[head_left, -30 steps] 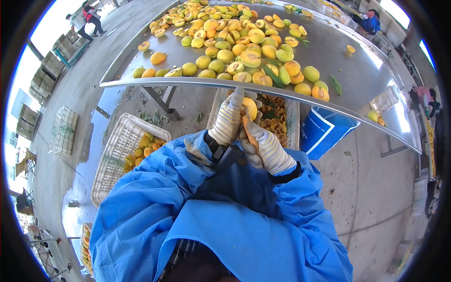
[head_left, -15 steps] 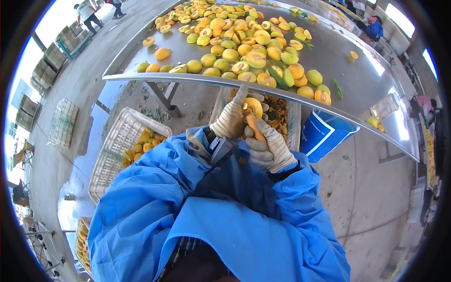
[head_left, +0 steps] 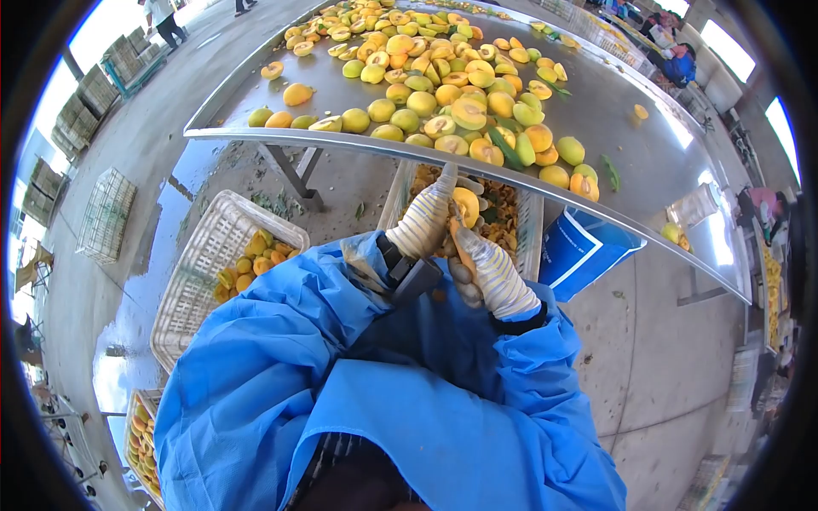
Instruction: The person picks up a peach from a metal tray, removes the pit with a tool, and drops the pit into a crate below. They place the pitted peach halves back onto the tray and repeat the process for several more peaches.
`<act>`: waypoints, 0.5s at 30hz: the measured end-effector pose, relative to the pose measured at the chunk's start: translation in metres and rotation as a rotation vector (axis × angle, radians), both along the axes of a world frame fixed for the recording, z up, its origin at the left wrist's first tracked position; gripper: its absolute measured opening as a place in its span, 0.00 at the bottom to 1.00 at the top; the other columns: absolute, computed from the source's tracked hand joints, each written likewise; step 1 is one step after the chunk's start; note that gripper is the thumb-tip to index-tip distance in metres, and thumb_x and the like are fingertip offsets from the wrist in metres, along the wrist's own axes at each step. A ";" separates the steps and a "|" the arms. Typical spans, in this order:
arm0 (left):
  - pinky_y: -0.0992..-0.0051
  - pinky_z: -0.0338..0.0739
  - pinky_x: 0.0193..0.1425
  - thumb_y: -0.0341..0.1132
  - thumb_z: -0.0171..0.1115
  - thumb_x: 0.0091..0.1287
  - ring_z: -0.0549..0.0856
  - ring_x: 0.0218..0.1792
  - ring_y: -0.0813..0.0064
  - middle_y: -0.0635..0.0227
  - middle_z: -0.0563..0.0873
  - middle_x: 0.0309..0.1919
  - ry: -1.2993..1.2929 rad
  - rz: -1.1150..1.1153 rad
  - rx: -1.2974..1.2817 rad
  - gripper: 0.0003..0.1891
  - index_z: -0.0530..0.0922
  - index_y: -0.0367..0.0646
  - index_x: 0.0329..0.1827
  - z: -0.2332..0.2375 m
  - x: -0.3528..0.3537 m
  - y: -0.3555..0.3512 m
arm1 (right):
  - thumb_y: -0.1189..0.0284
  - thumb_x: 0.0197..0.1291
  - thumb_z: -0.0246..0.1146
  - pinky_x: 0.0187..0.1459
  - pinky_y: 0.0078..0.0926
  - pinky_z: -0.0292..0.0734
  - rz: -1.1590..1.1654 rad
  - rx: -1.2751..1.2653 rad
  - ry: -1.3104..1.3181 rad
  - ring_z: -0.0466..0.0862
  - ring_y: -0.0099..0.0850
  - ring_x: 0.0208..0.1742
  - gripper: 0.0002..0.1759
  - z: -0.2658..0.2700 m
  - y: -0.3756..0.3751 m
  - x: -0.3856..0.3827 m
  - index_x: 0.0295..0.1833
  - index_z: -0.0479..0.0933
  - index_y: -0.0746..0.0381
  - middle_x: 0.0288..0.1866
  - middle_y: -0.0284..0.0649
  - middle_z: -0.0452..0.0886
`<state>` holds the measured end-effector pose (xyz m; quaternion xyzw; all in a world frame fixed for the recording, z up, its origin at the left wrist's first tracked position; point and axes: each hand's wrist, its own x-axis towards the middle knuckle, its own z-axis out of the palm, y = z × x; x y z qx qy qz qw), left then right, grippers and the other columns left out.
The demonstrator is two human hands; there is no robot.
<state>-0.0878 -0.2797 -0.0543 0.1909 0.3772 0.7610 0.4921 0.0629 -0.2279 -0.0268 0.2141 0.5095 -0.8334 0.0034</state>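
In striped, stained gloves, both hands meet just below the near edge of a metal table (head_left: 341,143). My left hand (head_left: 423,217) is closed round a yellow fruit half (head_left: 465,206), its thumb pointing up toward the table edge. A tool with an orange-brown handle (head_left: 461,237) is gripped in my right hand (head_left: 494,271), and its upper end touches the fruit; the tip is hidden. Behind the hands is a crate (head_left: 530,223) with brown-orange pieces in it. Many whole and halved yellow-green fruits (head_left: 422,104) lie on the table.
At the left stands a white crate (head_left: 189,285) partly filled with fruit halves, with another fruit crate (head_left: 136,434) at the lower left. A blue bin (head_left: 584,251) is under the table edge at the right. People (head_left: 677,61) are at the far right; others walk at the upper left.
My right hand has turned slightly at the fruit, its fingers now lower and more hidden. The view has shifted a little, and the people at the upper left have moved.
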 end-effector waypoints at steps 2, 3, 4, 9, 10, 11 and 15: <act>0.67 0.85 0.43 0.65 0.56 0.67 0.85 0.39 0.69 0.61 0.84 0.41 -0.057 -0.022 -0.023 0.31 0.78 0.41 0.49 0.001 -0.001 0.000 | 0.43 0.68 0.56 0.11 0.17 0.58 0.061 -0.105 -0.013 0.64 0.19 0.10 0.25 -0.002 0.003 0.002 0.42 0.73 0.56 0.18 0.28 0.68; 0.65 0.86 0.44 0.64 0.56 0.68 0.86 0.40 0.68 0.60 0.85 0.41 -0.087 -0.042 -0.041 0.31 0.78 0.41 0.51 0.010 -0.002 -0.005 | 0.43 0.68 0.56 0.11 0.17 0.58 0.094 -0.157 -0.016 0.64 0.19 0.10 0.25 -0.003 0.004 0.003 0.43 0.73 0.56 0.19 0.28 0.68; 0.63 0.86 0.45 0.64 0.56 0.68 0.87 0.40 0.66 0.59 0.85 0.40 -0.117 -0.058 -0.058 0.32 0.77 0.40 0.52 0.016 -0.003 -0.007 | 0.42 0.68 0.55 0.12 0.16 0.58 0.129 -0.207 -0.021 0.64 0.19 0.11 0.26 -0.004 0.004 0.004 0.44 0.73 0.56 0.19 0.28 0.68; 0.62 0.84 0.50 0.64 0.56 0.68 0.85 0.47 0.68 0.61 0.84 0.48 -0.282 -0.127 0.101 0.33 0.77 0.41 0.57 -0.002 -0.030 0.002 | 0.44 0.68 0.57 0.12 0.16 0.59 0.030 -0.196 0.081 0.66 0.19 0.11 0.25 0.010 0.018 0.013 0.45 0.73 0.57 0.19 0.29 0.68; 0.62 0.83 0.52 0.63 0.55 0.70 0.84 0.48 0.69 0.63 0.83 0.48 -0.236 -0.088 0.055 0.31 0.76 0.43 0.58 0.001 -0.031 -0.001 | 0.43 0.68 0.56 0.12 0.16 0.60 -0.075 0.005 0.055 0.66 0.18 0.11 0.25 0.013 0.020 0.013 0.45 0.73 0.57 0.19 0.29 0.67; 0.63 0.82 0.54 0.61 0.54 0.71 0.84 0.48 0.71 0.65 0.83 0.47 -0.193 -0.048 0.006 0.29 0.76 0.44 0.58 0.002 -0.031 -0.005 | 0.43 0.68 0.56 0.12 0.16 0.60 -0.179 0.204 0.032 0.66 0.18 0.12 0.26 0.015 0.022 0.012 0.45 0.74 0.57 0.19 0.28 0.66; 0.62 0.80 0.52 0.42 0.63 0.69 0.84 0.50 0.61 0.61 0.82 0.47 1.221 0.243 -0.202 0.18 0.76 0.48 0.59 -0.014 -0.038 -0.016 | 0.56 0.67 0.55 0.41 0.57 0.74 -0.145 1.523 -0.434 0.80 0.64 0.39 0.20 -0.023 0.053 0.017 0.49 0.73 0.63 0.37 0.65 0.81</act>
